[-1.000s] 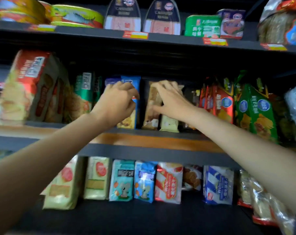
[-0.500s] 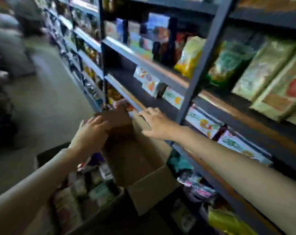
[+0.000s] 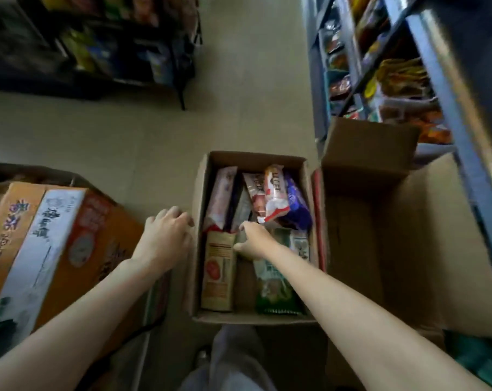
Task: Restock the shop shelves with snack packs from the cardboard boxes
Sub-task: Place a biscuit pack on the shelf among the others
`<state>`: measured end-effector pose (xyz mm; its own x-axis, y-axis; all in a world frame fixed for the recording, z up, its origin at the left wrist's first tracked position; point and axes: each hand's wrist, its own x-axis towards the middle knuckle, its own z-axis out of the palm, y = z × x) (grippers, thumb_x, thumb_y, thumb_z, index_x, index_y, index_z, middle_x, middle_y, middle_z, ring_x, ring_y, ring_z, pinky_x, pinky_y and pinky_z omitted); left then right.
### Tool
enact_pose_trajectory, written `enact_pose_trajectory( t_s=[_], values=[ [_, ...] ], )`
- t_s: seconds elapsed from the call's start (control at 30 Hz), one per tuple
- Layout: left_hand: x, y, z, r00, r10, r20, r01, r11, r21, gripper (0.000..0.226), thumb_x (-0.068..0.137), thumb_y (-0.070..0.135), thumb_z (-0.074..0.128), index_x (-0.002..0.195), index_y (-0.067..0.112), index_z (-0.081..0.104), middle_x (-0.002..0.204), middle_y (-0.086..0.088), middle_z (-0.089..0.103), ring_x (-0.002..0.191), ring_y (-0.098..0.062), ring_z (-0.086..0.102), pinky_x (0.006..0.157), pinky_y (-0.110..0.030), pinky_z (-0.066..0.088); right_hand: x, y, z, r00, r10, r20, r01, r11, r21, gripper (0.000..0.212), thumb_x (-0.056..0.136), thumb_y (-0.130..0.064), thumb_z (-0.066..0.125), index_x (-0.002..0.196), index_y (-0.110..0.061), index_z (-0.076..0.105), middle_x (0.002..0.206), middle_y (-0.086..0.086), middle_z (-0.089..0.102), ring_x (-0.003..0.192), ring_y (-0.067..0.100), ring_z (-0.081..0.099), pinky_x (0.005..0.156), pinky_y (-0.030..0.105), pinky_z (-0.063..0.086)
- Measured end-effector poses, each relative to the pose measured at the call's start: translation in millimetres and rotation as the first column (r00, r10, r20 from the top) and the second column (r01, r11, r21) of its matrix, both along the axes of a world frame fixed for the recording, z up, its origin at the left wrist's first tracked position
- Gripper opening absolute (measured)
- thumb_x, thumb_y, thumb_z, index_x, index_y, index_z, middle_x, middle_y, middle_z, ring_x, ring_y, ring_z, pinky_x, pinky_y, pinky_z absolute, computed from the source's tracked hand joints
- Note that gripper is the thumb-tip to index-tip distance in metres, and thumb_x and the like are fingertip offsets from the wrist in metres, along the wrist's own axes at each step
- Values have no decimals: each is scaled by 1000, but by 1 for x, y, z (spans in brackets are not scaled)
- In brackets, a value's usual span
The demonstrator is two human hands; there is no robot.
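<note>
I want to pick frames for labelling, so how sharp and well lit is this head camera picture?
Head view: dim, flat indoor light; the middle box and its snack packs are fairly sharp, both hands, left hand and right hand, readable; the shelves at the edges are smeared and bent by the wide lens.

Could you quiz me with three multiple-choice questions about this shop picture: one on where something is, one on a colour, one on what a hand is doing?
1. Where does the open brown cardboard box of snack packs stand?
A. on the floor
B. on a shelf
C. on a trolley

2. What colour is the big printed carton beside the left hand?
A. black
B. orange and white
C. pink

3. What is the right hand doing?
A. hanging idle
B. reaching among the packs in the box
C. touching the blue metal shelf frame

Answers: 1 A, tan floor surrounds the box. 2 B, orange panels and a white panel show. 3 B, its fingers are down between packs.
</note>
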<state>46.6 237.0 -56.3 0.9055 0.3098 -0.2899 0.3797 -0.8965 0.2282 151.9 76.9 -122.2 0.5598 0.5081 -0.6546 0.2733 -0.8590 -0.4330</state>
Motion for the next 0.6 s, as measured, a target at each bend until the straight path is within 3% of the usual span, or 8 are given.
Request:
enact_pose_trajectory(
  t_s=[0.23, 0.33, 0.53, 0.6],
  values=[
    [20, 2, -73, 997, 56, -56, -64, 986, -151, 29, 92, 19, 44, 119, 16, 55, 119, -4, 51, 112, -23, 47, 95, -39, 39, 5, 29, -116, 997, -3, -80, -2, 999, -54, 78, 84, -20, 63, 147, -9, 19, 152, 18, 17, 141, 35, 19, 113, 40, 25],
    [8, 2, -92, 987, 117, -106, -136, 972, -194, 26, 93, 19, 45, 117, 15, 56, 116, -5, 52, 106, -20, 48, 89, -35, 42, 8, 30, -144, 994, -42, -103, 33, 995, -89, 74, 84, -22, 67, 145, -11, 26, 153, 22, 10, 140, 40, 18, 113, 42, 26],
    [-16, 5, -105, 965, 185, -187, -229, 940, -251, 25, 93, 17, 49, 117, 14, 56, 112, -3, 51, 96, -13, 46, 76, -25, 43, -6, 24, -152, 984, -155, -87, 152, 988, -40, 81, 82, -23, 71, 145, -12, 20, 150, 25, 16, 137, 41, 23, 110, 46, 30],
    [-15, 7, -106, 971, 169, -168, -207, 948, -240, 25, 93, 17, 49, 116, 13, 56, 111, -3, 50, 97, -14, 46, 76, -26, 42, -7, 23, -151, 976, -207, -72, 209, 978, 20, 66, 83, -21, 69, 135, -10, 32, 146, 23, 23, 133, 40, 30, 106, 43, 34]
  ],
)
